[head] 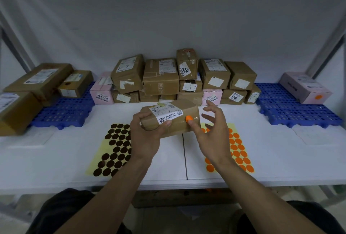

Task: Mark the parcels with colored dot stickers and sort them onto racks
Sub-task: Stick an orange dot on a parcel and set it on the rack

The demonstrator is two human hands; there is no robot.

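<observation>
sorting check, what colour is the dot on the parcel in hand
Orange: the dot on the held parcel shows clearly in the head view.

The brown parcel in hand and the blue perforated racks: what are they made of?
The brown parcel looks like matte cardboard wrapped in glossy clear tape, given its shiny, wrinkled patches. The blue perforated racks look like moulded plastic, probably rigid: uniform colour, regular round holes.

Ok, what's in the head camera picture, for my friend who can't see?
A person's left hand grips a brown parcel over a white table while the right hand's thumb touches an orange dot sticker on it. A dark-dot sheet and an orange-dot sheet lie below, piled parcels and blue racks behind.
</observation>
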